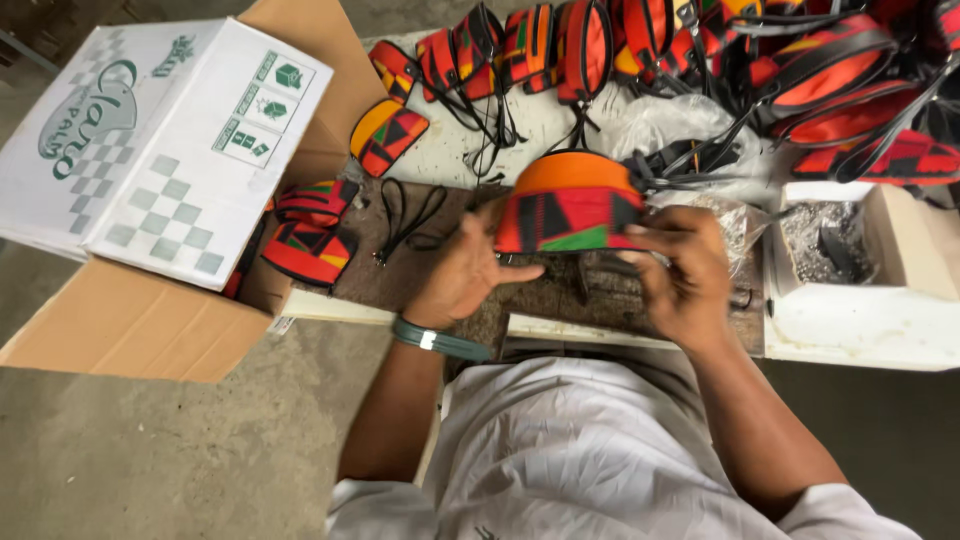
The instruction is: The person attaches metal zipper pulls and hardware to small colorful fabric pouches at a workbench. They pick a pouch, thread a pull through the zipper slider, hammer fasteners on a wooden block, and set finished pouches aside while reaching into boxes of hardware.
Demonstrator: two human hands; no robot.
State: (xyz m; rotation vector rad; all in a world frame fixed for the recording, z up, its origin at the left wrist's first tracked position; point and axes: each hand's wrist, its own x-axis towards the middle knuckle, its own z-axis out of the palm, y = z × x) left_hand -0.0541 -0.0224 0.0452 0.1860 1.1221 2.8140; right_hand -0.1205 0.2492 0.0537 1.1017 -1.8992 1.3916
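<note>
I hold a small fabric pouch in orange, red, black and green over the worktable. My left hand grips its left end, thumb pressed on the fabric, fingers spread below. My right hand pinches its right end. A green band sits on my left wrist. Black straps trail from the pouch toward the back.
An open cardboard box at the left holds similar pouches. Several more pouches with black straps pile along the table's back. A clear plastic bag lies behind. A white box with dark grey bits stands at the right.
</note>
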